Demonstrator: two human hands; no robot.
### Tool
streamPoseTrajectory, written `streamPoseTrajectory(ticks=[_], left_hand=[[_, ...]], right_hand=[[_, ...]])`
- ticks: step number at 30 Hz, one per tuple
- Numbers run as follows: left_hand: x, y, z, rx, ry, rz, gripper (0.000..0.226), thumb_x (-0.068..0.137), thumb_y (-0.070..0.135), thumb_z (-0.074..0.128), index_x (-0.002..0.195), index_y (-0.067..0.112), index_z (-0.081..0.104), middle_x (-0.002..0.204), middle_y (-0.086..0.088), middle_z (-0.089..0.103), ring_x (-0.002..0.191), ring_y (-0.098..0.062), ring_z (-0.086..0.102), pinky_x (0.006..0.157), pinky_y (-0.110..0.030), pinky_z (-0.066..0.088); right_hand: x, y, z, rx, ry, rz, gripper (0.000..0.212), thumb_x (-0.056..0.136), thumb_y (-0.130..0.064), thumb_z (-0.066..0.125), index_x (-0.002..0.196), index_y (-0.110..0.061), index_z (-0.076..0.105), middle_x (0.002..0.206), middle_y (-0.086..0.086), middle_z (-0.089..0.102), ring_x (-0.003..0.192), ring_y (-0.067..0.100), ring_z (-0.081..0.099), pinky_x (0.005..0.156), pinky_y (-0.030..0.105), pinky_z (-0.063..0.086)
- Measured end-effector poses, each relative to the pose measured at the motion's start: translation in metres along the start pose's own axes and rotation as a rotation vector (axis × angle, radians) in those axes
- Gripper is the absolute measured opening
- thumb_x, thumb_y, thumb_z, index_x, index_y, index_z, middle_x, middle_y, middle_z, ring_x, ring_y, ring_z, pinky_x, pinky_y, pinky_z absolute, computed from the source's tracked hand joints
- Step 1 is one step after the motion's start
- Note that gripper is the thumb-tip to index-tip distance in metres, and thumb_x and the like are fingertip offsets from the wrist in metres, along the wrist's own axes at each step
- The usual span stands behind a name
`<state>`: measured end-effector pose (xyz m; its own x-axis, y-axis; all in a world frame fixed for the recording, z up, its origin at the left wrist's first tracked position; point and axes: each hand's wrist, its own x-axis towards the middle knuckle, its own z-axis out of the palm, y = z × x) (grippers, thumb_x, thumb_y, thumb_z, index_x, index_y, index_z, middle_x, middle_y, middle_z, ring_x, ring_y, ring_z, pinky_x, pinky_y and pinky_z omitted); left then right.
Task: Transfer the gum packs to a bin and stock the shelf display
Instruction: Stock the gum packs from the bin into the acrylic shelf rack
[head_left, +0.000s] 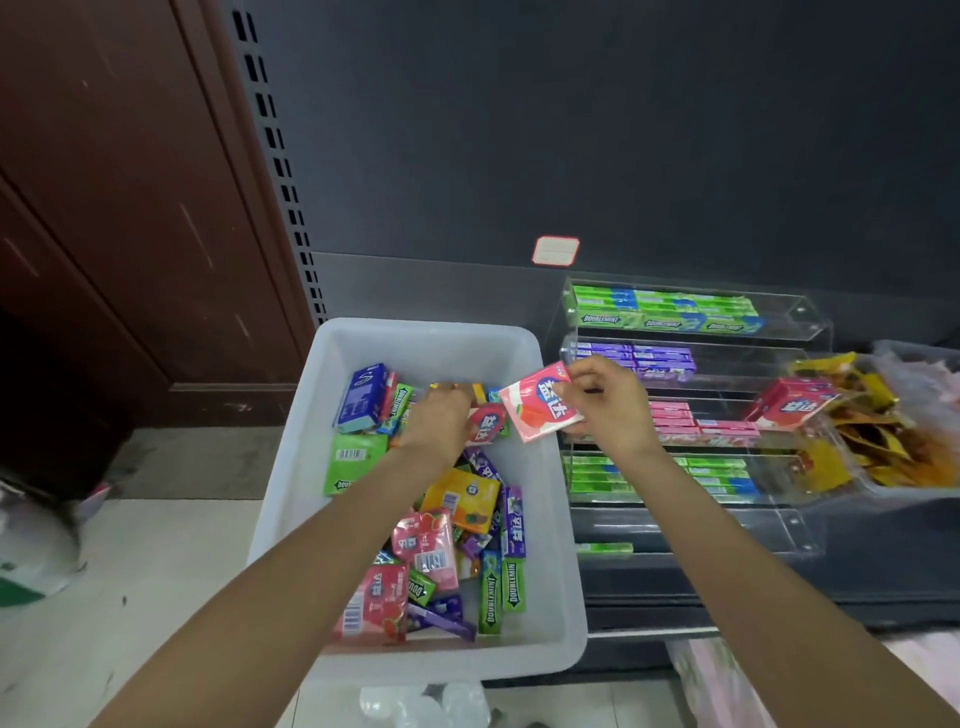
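Left hand (441, 421) hides its grip in bin (431, 338) — right hand (605, 400) pinches pink pack (540, 410).

Right hand (605, 402) pinches a pink pack (543, 405) above the bin (563, 561); left hand (441, 421) reaches among packs inside; display (800, 327) at three o'clock.

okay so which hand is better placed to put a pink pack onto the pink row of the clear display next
The right hand, probably. It already pinches a pink pack above the white bin's right rim, beside the acrylic display's pink row. The left hand is down among the bin's packs, farther away.
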<state>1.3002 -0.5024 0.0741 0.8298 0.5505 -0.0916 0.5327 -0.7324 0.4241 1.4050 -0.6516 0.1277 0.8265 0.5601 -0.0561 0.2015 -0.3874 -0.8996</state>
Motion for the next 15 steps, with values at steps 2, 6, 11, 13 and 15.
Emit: streamPoseTrajectory(ticks=[2,6,11,13,15], left_hand=[[-0.008,0.001,-0.011,-0.094,0.114,-0.019,0.026,0.087,0.016,0.063,0.111,0.008,0.056,0.114,-0.01,0.059,0.1,-0.026,0.06,0.084,-0.037,0.052],[-0.023,0.016,-0.04,-0.212,0.276,0.005,0.022,0.084,0.019,0.067,0.102,0.011,0.056,0.105,-0.007,0.06,0.094,-0.022,0.057,0.075,-0.032,0.049],[-0.037,0.059,-0.064,-0.479,0.193,0.003,0.026,0.088,0.019,0.063,0.109,0.009,0.05,0.115,-0.007,0.06,0.103,-0.021,0.059,0.082,-0.035,0.052],[-0.039,0.079,-0.062,-0.55,0.182,-0.008,0.022,0.089,0.017,0.062,0.105,0.011,0.048,0.114,-0.007,0.061,0.101,-0.022,0.06,0.082,-0.035,0.053],[-0.036,0.1,-0.053,-0.64,0.185,-0.012,0.02,0.088,0.014,0.062,0.1,0.013,0.047,0.11,-0.006,0.062,0.094,-0.02,0.06,0.077,-0.032,0.051]], right_hand=[[-0.003,-0.002,-0.002,0.057,0.014,0.007,0.009,0.088,-0.006,0.062,0.093,-0.01,0.057,0.092,0.01,0.065,0.09,0.025,0.067,0.067,0.046,0.058],[-0.009,-0.01,-0.015,0.141,0.056,-0.016,0.011,0.088,-0.002,0.06,0.095,-0.01,0.059,0.093,0.01,0.063,0.082,0.019,0.066,0.066,0.04,0.058],[-0.017,-0.013,-0.05,0.193,0.118,-0.086,0.013,0.088,-0.002,0.06,0.096,-0.012,0.062,0.084,0.0,0.063,0.076,0.014,0.064,0.06,0.028,0.057],[-0.021,-0.011,-0.072,0.192,0.124,-0.115,0.015,0.087,-0.001,0.061,0.098,-0.011,0.064,0.085,-0.002,0.063,0.074,0.012,0.063,0.057,0.023,0.055],[-0.022,-0.003,-0.1,0.167,0.125,-0.151,0.016,0.087,-0.002,0.062,0.097,-0.014,0.065,0.089,0.001,0.065,0.077,0.012,0.063,0.061,0.025,0.055]])
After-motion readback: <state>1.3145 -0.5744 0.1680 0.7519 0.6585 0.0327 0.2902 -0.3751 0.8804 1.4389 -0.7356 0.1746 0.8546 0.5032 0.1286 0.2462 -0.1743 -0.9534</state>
